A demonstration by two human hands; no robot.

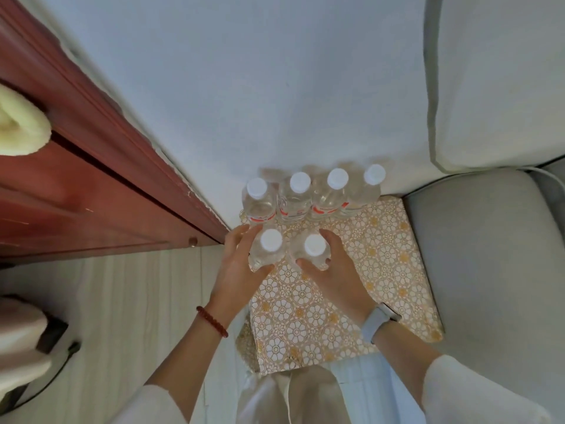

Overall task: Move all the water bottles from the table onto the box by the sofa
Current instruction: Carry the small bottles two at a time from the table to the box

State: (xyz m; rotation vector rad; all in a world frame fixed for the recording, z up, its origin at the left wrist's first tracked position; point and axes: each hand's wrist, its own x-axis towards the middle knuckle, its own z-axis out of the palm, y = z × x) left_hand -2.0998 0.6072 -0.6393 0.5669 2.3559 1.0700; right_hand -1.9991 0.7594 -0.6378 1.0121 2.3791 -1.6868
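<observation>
A box (351,280) covered in a gold-and-white flower pattern stands between the wall and a grey sofa. Along its far edge stands a row of several clear water bottles (295,197) with white caps and red labels. In front of that row stand two more bottles. My left hand (237,264) grips the left one (269,249), fingers curled round its side. My right hand (333,264) grips the right one (312,250). Both bottles are upright on the box top.
A grey sofa seat (483,270) borders the box on the right, with a pale cushion (495,81) above it. A red-brown wooden door (76,179) runs along the left. Pale floor (137,301) lies to the left of the box.
</observation>
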